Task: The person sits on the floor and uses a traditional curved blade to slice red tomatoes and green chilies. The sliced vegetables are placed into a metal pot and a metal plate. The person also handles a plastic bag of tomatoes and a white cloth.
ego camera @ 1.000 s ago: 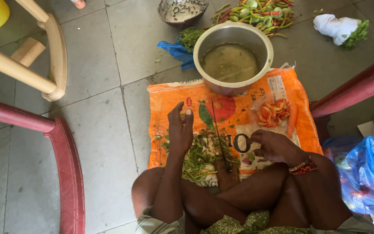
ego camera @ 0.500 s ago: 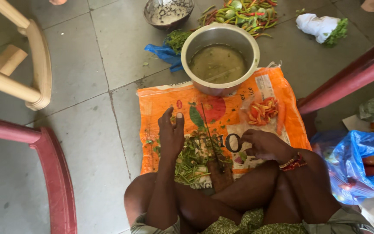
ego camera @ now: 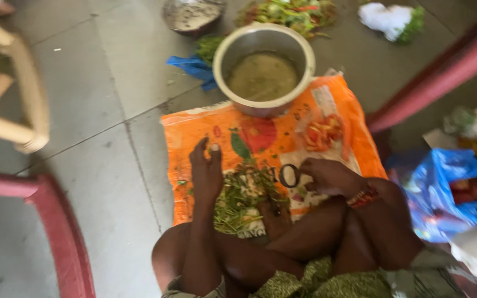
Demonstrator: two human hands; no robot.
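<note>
I see a woven orange sack (ego camera: 354, 140) spread flat on the tiled floor, a round steel pot (ego camera: 263, 66) of murky greenish liquid resting on its far edge. Chopped greens (ego camera: 241, 198), stringy and loose, lie heaped at the sack's near end. My left hand (ego camera: 205, 171) presses flat on the heap's left edge, fingers spread, pinching nothing. My right hand (ego camera: 327, 176) sits curled just right of the heap (whether it clasps anything, I cannot tell). Since half a second ago the view has swung; both hands kept their places.
</note>
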